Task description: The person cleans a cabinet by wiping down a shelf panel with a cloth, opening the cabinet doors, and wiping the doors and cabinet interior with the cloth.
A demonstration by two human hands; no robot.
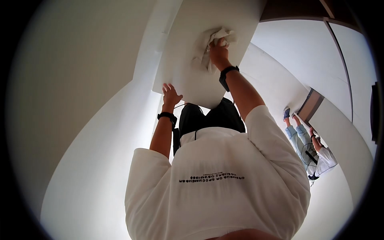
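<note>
A pale, smooth tabletop stretches out in front of my body. My right hand is closed on a crumpled white cloth and presses it against the surface, toward the far right part. Some of the cloth is hidden beneath the fingers. At the near left edge of the tabletop, my left hand lies with its fingers stretched over the rim and thumb apart, holding nothing. Dark bands are on both wrists.
To the right, a person in a white top and light blue jeans stands by a brown panel-like piece. A pale wall runs along the left. Dark brown furniture or panelling shows at the top right.
</note>
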